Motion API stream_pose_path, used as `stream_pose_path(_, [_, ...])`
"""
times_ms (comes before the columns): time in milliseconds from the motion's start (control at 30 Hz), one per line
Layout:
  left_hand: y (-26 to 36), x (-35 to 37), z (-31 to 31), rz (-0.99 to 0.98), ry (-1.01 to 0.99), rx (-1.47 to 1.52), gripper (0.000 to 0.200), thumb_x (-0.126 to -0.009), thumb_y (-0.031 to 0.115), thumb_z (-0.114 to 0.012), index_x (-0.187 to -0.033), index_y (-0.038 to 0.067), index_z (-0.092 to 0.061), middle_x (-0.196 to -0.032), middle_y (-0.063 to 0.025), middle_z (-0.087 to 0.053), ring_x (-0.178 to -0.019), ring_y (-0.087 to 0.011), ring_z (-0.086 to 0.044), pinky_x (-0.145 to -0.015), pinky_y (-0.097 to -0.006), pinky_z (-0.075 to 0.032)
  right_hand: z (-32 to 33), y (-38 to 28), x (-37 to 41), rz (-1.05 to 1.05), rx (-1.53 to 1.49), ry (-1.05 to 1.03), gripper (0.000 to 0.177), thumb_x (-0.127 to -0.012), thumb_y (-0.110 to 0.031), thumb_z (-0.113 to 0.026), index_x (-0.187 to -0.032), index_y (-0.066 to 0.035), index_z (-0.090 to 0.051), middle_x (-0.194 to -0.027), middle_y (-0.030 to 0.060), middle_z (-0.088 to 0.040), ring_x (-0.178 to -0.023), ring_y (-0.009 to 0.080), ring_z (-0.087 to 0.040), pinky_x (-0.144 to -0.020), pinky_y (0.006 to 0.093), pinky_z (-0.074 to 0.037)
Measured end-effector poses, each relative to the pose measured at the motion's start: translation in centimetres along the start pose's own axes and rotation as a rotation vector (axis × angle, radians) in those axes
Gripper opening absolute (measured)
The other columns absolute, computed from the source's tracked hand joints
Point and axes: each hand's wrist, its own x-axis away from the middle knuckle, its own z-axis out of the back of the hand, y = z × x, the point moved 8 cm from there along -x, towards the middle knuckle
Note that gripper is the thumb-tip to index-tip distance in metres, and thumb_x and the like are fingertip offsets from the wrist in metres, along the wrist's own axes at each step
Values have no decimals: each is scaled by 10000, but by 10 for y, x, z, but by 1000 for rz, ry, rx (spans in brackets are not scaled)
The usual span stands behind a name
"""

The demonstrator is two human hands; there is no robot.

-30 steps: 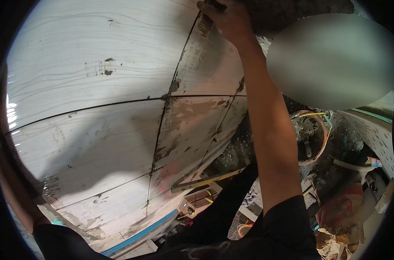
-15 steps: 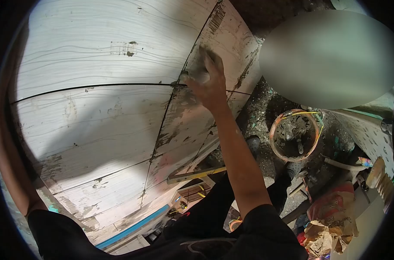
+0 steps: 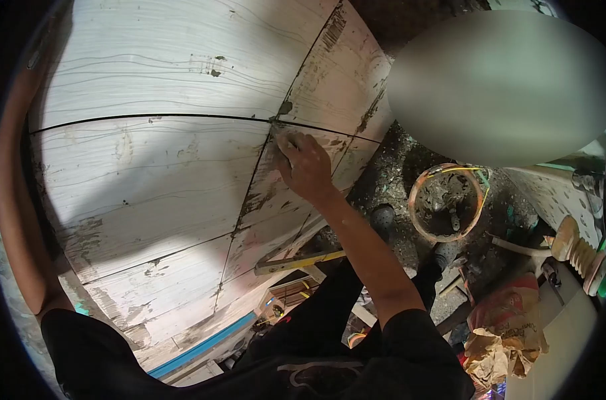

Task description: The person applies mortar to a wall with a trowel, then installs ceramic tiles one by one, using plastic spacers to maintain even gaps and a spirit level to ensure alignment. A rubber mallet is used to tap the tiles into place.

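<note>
My right hand (image 3: 306, 163) is against the white, wood-grained tiles (image 3: 176, 167), just below the crossing of two dark joints. Its fingers are curled and pressed together at the joint; whatever they may hold is hidden. A dark grey dab of paste (image 3: 285, 108) sits on the tile edge just above the fingers. Grey smears mark the narrower tiles on the right. My left arm (image 3: 20, 200) stretches up along the far left edge of the tiles, and its hand is lost in the dark rim of the view.
A round bucket (image 3: 416, 200) with grey paste and a tool inside stands on the gritty floor. Below the tiles lie a yellow level (image 3: 296, 262) and a blue strip (image 3: 203, 347). A torn paper bag (image 3: 506, 327) is at lower right. A blurred oval covers the upper right.
My right hand has come down from the upper tile to just below the joint crossing, its fingers now curled closer. The paste dab above it has come into sight. The view has shifted slightly.
</note>
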Motion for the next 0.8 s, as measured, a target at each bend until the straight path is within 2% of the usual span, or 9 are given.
stream_pose_path(133, [-11,-3,-9,56,-139,38,547,-886,515,-434,-595,63,-533,-434,-118,-529,-359,-279,-545,-330,-386,-401,2,10,15,-146,-155,200,427,-740,-128,-652,-1145,-15,-574,-957,148,-551,-848,289,-546,-714,355,-466])
stream_pose_path(200, [-8,-4,-6,-132,97,443,561,-889,522,-416,-577,68,-526,-408,-109,-512,-336,-280,-533,-314,-385,-390,10,11,7,-214,-243,261,431,-738,-134,-661,-1142,-10,-575,-986,168,-550,-918,299,-538,-774,369,-456])
stream_pose_path(267, [-27,3,-17,-177,134,669,534,-877,522,-447,-635,57,-551,-450,-121,-528,-369,-276,-544,-333,-385,-399,23,15,-8,-279,-170,332,439,-742,-189,-676,-1147,-47,-585,-1035,168,-534,-975,310,-506,-812,385,-438])
stream_pose_path(333, [-40,14,-31,-40,6,322,458,-884,479,-446,-727,60,-539,-552,-129,-534,-459,-283,-551,-404,-384,-410,26,19,-20,-278,-159,363,448,-742,-215,-685,-1153,-65,-589,-1078,172,-518,-1022,316,-476,-842,395,-420])
stream_pose_path(400, [-41,22,-36,33,-72,137,390,-891,437,-444,-818,63,-527,-653,-138,-540,-549,-291,-559,-475,-383,-421,27,21,-34,-205,-206,373,460,-737,-214,-686,-1160,-64,-587,-1115,179,-502,-1057,316,-449,-865,400,-405])
stream_pose_path(500, [-49,30,-44,96,-137,65,317,-902,372,-442,-955,67,-510,-806,-152,-549,-684,-302,-570,-582,-382,-437,22,24,-39,-375,-248,374,484,-739,-196,-681,-1189,-58,-568,-1125,176,-505,-1089,320,-439,-897,397,-398])
stream_pose_path(600, [-55,36,-53,133,-186,18,303,-912,308,-440,-1093,71,-492,-959,-165,-558,-818,-313,-581,-688,-380,-454,12,29,-38,-385,-391,342,519,-741,-181,-678,-1224,-51,-540,-1197,185,-486,-1156,321,-418,-965,392,-367])
stream_pose_path(733, [-60,37,-58,200,-275,-10,380,-926,223,-438,-1276,77,-469,-1163,-183,-570,-998,-328,-596,-831,-378,-476,3,44,-27,-420,-580,314,483,-776,-140,-648,-1220,2,-520,-1283,195,-453,-1178,298,-454,-992,371,-356])
stream_pose_path(800, [-51,31,-54,270,-369,14,378,-916,233,-464,-1257,71,-484,-1112,-198,-589,-969,-335,-604,-807,-385,-478,2,41,-24,-434,-628,341,511,-789,-174,-635,-1249,0,-495,-1298,196,-445,-1210,315,-426,-1026,377,-324])
